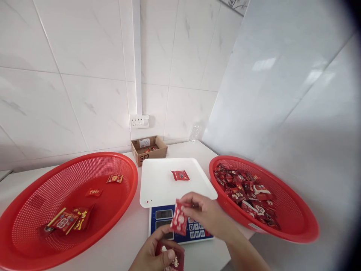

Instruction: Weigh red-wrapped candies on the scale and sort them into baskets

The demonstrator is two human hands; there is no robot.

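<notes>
Our left hand (158, 252) and right hand (201, 210) each hold a red packet.
The left basket (107, 207) holds a few scattered packets (64, 219); nearby, our left fingers close around a dark red packet (179, 259). On the scale (153, 226), its white tray (160, 180) bears a single sachet (181, 175); before it our right fingers pinch a dotted packet (179, 220). Farther right, the right basket (293, 216) carries a heap (251, 192) of more. The packets look light, soft and slippery, so we judge a crimped end the surest hold. Our left hand is cut off below, possibly hiding further packets, and we cannot read the display (163, 214).
</notes>
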